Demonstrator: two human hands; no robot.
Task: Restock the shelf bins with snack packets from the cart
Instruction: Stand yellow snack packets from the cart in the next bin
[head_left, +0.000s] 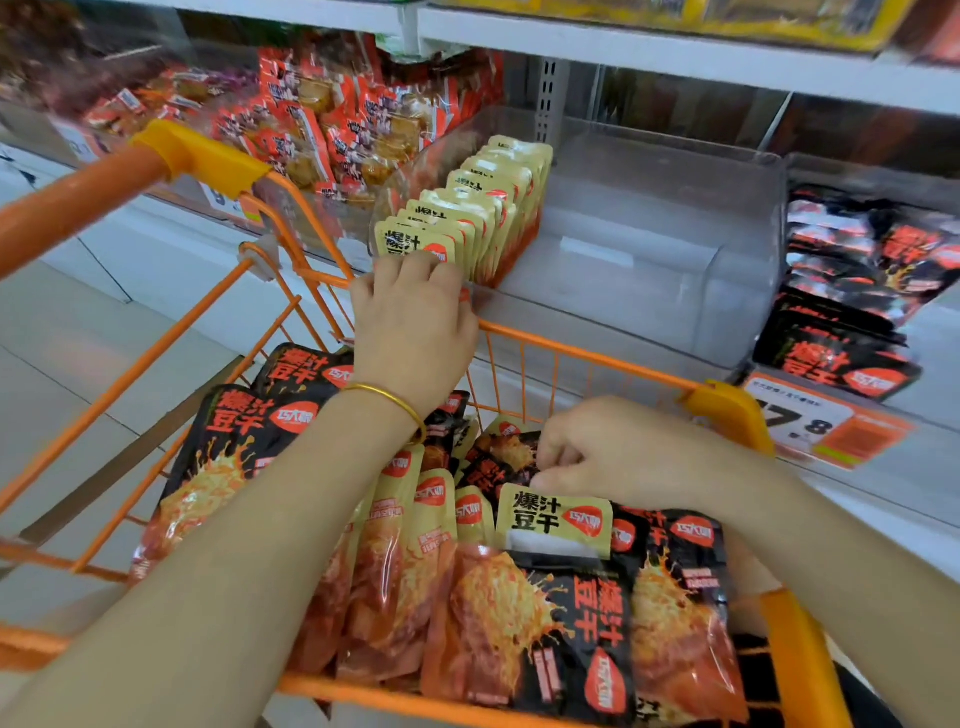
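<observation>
A row of cream-yellow snack packets (483, 208) stands upright along the left side of a clear plastic shelf bin (675, 249). My left hand (413, 317) reaches over the cart's front rail and grips the nearest packet of that row from above. My right hand (613, 452) is down in the orange cart (582, 353), fingers curled and pinching the top of a cream-yellow packet (556, 519). The cart holds several more cream-yellow packets (405, 545) and black packets (540, 623) of the same brand.
The right part of the clear bin holds nothing. The bin to the right contains black packets (857, 291), and the bin to the left contains red packets (332, 124). An orange price tag (826, 426) sits on the shelf edge. The cart's handle (72, 202) is at the left.
</observation>
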